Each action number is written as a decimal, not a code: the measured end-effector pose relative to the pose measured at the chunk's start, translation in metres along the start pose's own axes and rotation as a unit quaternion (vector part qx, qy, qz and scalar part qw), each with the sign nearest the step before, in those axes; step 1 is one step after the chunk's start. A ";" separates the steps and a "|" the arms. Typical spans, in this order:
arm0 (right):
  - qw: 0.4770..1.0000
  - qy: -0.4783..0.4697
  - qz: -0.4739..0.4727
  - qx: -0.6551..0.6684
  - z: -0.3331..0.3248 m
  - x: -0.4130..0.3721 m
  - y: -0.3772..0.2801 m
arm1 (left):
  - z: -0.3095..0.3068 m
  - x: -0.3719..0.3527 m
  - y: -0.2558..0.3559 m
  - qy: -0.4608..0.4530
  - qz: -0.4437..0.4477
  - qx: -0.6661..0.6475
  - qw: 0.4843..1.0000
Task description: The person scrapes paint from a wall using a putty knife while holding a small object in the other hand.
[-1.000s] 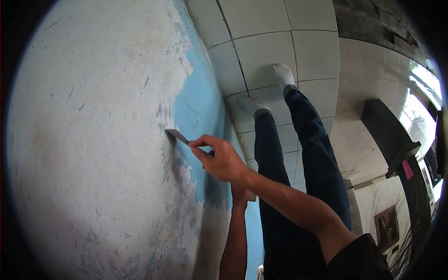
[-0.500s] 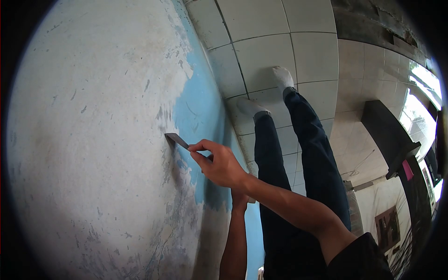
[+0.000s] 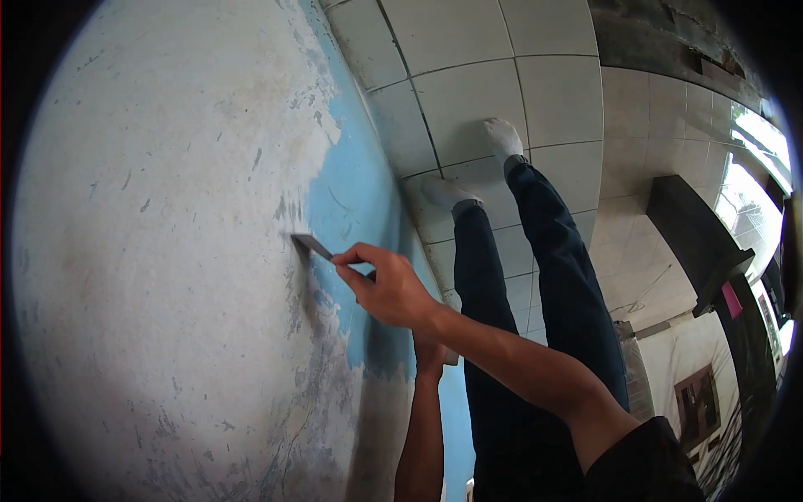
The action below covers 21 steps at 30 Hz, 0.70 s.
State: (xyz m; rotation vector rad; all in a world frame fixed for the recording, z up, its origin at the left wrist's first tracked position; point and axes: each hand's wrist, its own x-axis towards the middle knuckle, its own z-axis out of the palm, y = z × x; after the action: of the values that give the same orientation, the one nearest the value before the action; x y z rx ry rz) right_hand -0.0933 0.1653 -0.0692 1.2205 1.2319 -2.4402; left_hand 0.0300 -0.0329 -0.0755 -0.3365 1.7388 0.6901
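Note:
My right hand [image 3: 389,289] pinches a scraper [image 3: 314,246] between thumb and fingers. The scraper's flat metal blade lies against the wall [image 3: 192,276], at the border between the bare whitish surface and the remaining blue paint [image 3: 351,197]. Behind my right wrist is my left hand [image 3: 430,355], low and close to the wall. Its fingers are mostly hidden, and a small pale edge [image 3: 452,358] sticks out beside it, which I cannot identify. Grey scuffs and flaked patches mark the wall around the blade.
Pale floor tiles [image 3: 468,100] meet the wall's foot along the blue strip. My legs [image 3: 560,259] and feet [image 3: 503,138] are close beside the wall. Farther right stand a dark curved ledge [image 3: 698,243] with a pink item [image 3: 732,299] and a brown wooden panel [image 3: 698,406].
My right hand and the scraper have shifted slightly left and up along the wall. The grip stays the same, and the left hand is nearly still.

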 end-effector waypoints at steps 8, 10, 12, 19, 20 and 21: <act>0.999 -0.008 0.036 0.012 -0.003 0.003 -0.006 | -0.001 0.002 0.010 0.007 -0.046 -0.035 0.998; 0.999 -0.012 0.027 0.014 -0.004 0.002 -0.005 | -0.001 0.006 0.006 -0.001 -0.028 -0.031 0.999; 0.999 -0.007 0.021 0.023 -0.003 0.002 -0.003 | 0.000 0.007 0.000 -0.003 -0.038 -0.019 0.999; 1.000 0.004 0.020 0.004 0.001 0.001 -0.005 | 0.003 0.002 0.008 0.003 -0.028 -0.044 0.999; 1.000 0.010 0.019 0.006 0.002 0.004 -0.001 | 0.002 0.005 0.002 0.006 -0.041 -0.051 0.998; 1.000 0.017 0.018 0.009 0.002 0.006 -0.002 | 0.001 0.004 0.008 0.007 -0.053 -0.057 0.997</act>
State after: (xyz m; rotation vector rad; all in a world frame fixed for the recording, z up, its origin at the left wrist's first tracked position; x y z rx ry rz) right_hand -0.0994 0.1666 -0.0721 1.2840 1.1886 -2.4191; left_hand 0.0254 -0.0257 -0.0776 -0.5104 1.6861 0.7116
